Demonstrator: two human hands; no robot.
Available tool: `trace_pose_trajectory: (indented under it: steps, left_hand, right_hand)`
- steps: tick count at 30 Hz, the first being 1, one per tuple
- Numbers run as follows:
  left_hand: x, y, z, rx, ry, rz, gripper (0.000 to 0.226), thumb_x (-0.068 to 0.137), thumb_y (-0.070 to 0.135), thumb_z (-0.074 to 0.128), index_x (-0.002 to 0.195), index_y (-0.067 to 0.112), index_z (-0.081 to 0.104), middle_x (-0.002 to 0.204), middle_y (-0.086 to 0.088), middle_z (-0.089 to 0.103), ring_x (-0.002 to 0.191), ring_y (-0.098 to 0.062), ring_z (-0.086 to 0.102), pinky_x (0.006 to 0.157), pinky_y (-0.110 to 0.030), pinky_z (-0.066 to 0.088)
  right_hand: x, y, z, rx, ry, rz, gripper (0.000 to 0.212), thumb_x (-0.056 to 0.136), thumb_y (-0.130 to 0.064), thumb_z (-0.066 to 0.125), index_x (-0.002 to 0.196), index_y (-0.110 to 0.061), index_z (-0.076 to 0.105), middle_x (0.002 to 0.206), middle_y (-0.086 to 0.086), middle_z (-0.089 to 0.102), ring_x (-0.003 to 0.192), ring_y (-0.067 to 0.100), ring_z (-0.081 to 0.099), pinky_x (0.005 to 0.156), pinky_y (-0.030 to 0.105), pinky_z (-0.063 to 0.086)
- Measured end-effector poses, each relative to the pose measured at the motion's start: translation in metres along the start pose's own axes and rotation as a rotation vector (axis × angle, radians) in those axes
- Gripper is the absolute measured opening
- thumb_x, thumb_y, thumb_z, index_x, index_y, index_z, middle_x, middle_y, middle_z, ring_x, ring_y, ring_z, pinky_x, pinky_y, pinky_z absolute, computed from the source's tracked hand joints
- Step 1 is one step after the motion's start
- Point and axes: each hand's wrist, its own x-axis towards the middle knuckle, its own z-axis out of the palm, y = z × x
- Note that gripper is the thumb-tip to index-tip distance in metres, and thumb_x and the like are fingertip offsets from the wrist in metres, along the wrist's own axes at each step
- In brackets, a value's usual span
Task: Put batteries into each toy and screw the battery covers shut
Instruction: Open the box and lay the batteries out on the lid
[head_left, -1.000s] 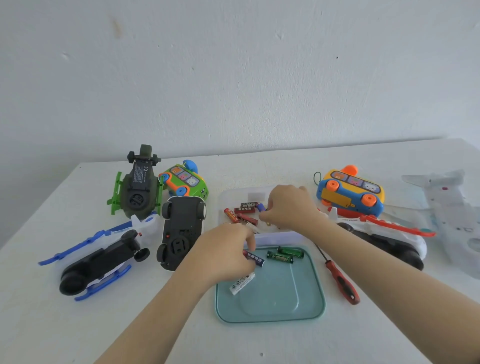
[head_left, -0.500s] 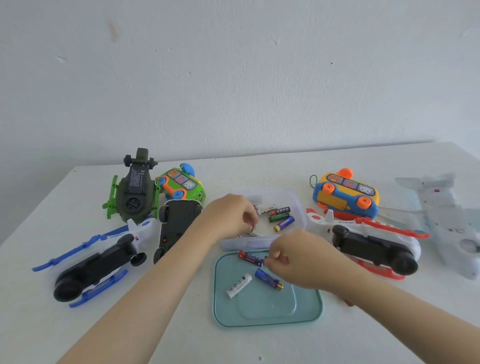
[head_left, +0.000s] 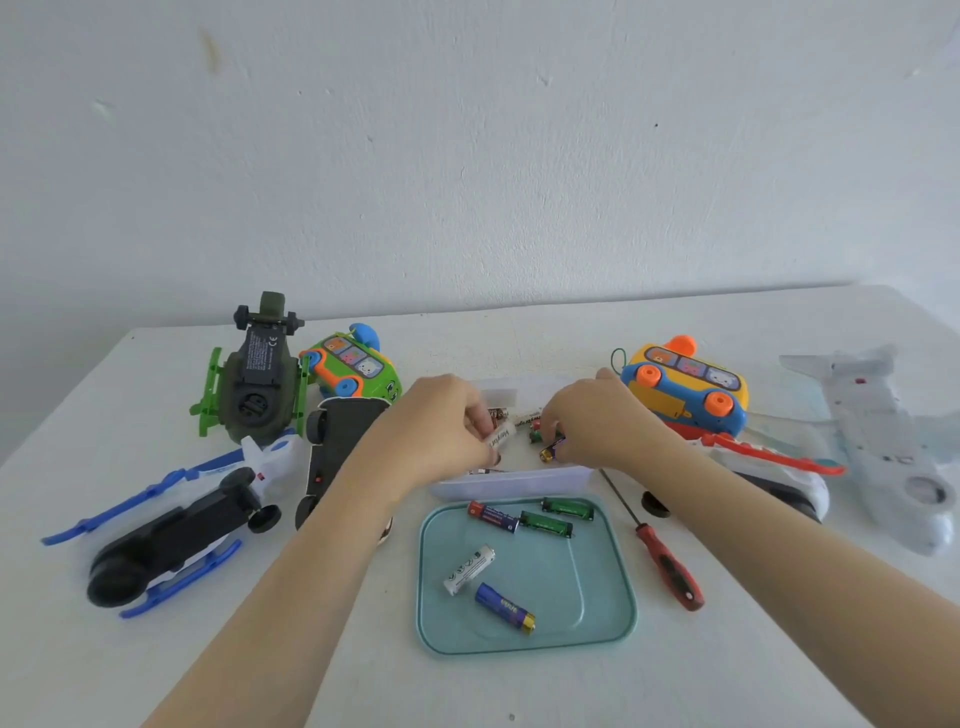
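While both hands (head_left: 519, 426) pinch batteries in clear box (head_left: 511, 480), 5 batts on tray (head_left: 597, 613).

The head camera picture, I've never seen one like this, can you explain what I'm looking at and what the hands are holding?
No machine here: a camera worn on a person's head looks forward and down at their two bare hands over a white table. Both reach into a clear box of batteries. The left hand pinches a white battery; the right hand grips a blue one. Nearer lies a teal tray with five loose batteries, beside it a red screwdriver. Toy vehicles lie around, most flipped over.
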Motion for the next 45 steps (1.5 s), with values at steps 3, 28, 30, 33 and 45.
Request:
trace_pose_trajectory:
  steps: [3,28,30,33,45]
  left_hand:
    - [-0.028,-0.008,0.001,0.084,-0.064,-0.054,0.018,0.075,0.021,0.080,0.075,0.028,0.063,0.074,0.014,0.063,0.068,-0.002,0.060,0.062,-0.018,0.045]
    - [0.039,-0.015,0.032,0.241,-0.173,0.121,0.015,0.090,0.011,0.061,0.095,0.018,0.073,0.096,0.002,0.067,0.090,-0.017,0.061,0.077,-0.023,0.045]
    - [0.044,-0.016,0.035,0.251,-0.198,0.104,0.018,0.087,0.009,0.062,0.094,0.020,0.074,0.104,0.002,0.070,0.097,-0.020,0.065,0.086,-0.027,0.051]
    - [0.046,-0.016,0.037,0.275,-0.156,0.106,0.018,0.084,0.010,0.064,0.093,0.021,0.074,0.103,0.002,0.071,0.096,-0.021,0.065,0.082,-0.026,0.049]
    - [-0.030,-0.029,0.011,-0.102,0.051,0.117,0.013,0.075,0.029,0.083,0.081,0.026,0.071,0.073,0.012,0.068,0.052,0.011,0.051,0.053,-0.007,0.033]
  right_hand:
    - [0.004,-0.004,0.004,-0.015,-0.032,-0.012,0.018,0.088,-0.021,0.052,0.101,-0.022,0.065,0.100,-0.005,0.065,0.093,0.018,0.058,0.086,0.033,0.030]
    - [-0.021,-0.011,-0.010,0.412,0.258,-0.077,0.019,0.092,-0.025,0.045,0.092,-0.020,0.063,0.081,-0.010,0.062,0.075,0.013,0.058,0.079,0.027,0.037]
    - [-0.006,-0.002,-0.006,0.188,0.156,-0.033,0.022,0.093,-0.024,0.041,0.099,-0.024,0.062,0.093,-0.007,0.063,0.088,0.015,0.058,0.089,0.033,0.035]
    - [0.005,0.001,0.000,0.106,0.032,0.005,0.017,0.090,-0.024,0.050,0.100,-0.026,0.063,0.093,-0.009,0.058,0.095,0.016,0.058,0.091,0.035,0.031]
    - [0.012,0.006,0.012,0.150,0.069,0.019,0.023,0.093,-0.037,0.049,0.099,-0.020,0.064,0.098,-0.004,0.063,0.086,0.015,0.055,0.093,0.035,0.030]
